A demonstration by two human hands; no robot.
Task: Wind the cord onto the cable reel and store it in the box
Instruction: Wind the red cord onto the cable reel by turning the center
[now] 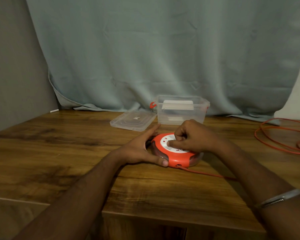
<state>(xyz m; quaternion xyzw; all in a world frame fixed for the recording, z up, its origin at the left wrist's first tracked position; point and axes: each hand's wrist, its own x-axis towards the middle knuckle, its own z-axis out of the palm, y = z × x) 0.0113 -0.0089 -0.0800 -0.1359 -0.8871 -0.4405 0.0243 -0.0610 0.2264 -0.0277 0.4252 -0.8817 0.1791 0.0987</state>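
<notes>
Where it lies flat on the wooden surface (59,153), white socket face up, the orange cable reel (176,157) has its cord outlet toward the near edge, the cord (206,173) running right from there. Left hand (142,149): fingers nearly straight, cupping the reel's left rim, thumb on the near edge; right hand (192,135): curled tight on the white hub, whatever it pinches hidden. Clear box (181,110), open, just behind, lid (133,120) beside it; cord loops (284,135) cut off at right.
</notes>
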